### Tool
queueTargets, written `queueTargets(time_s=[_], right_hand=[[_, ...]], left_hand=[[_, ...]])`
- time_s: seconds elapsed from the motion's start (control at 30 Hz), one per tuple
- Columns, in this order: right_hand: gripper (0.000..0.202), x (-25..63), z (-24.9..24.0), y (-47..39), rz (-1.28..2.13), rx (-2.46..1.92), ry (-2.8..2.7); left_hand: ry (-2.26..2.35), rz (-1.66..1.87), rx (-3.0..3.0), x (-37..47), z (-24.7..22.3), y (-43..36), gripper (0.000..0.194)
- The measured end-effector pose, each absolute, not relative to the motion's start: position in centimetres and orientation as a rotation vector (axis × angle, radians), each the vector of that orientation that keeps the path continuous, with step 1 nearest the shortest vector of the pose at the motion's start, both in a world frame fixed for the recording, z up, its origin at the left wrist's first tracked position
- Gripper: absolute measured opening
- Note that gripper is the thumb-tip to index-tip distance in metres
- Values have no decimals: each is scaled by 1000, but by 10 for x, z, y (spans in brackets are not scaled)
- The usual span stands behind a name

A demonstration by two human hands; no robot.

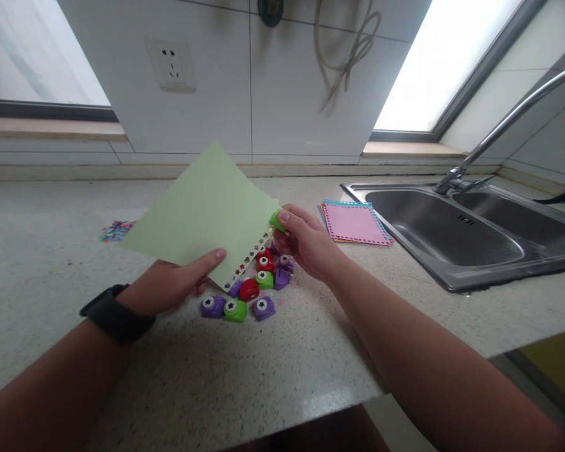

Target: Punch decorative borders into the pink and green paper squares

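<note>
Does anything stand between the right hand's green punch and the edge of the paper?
Nothing visible does. The right hand holds the green punch at the right corner of the green sheet; the other punches lie lower, on the counter.

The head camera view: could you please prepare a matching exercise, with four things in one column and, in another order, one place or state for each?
Column 1
1. Pale green paper sheet
2. Small green plastic punch
3. Pink-topped stack of coloured paper squares
4. Black wristband

Column 2
A. Lying beside the stainless steel sink
B. Worn just behind the left hand
C. Held in the left hand, with a row of cut-out shapes along one edge
D. Gripped between the fingers and thumb of the right hand

Right pairs: 1-C, 2-D, 3-A, 4-B
</note>
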State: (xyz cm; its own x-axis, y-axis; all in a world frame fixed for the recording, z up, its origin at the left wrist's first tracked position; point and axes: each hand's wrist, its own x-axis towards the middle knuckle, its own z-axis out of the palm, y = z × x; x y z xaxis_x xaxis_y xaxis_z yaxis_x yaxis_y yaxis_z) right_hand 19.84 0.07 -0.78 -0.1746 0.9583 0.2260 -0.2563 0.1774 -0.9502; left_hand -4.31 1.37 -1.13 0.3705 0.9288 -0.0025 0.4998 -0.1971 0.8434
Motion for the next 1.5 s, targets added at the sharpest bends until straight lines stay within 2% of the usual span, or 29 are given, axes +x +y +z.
queueTargets(time_s=[0.33, 1.17, 1.33, 1.5], right_hand=[[30, 199, -9, 1, 1284, -760, -1273], [31, 196, -9, 1, 1193, -756, -1276], [31, 198, -7, 1, 1300, -759, -1216], [31, 207, -5, 3, 1220, -814, -1198]], left_hand=[[1313, 623, 1873, -45, -12, 14, 55], [1290, 660, 1811, -39, -9, 10, 45], [1259, 676, 1830, -40, -6, 9, 47], [1288, 627, 1862, -45, -7, 11, 53]])
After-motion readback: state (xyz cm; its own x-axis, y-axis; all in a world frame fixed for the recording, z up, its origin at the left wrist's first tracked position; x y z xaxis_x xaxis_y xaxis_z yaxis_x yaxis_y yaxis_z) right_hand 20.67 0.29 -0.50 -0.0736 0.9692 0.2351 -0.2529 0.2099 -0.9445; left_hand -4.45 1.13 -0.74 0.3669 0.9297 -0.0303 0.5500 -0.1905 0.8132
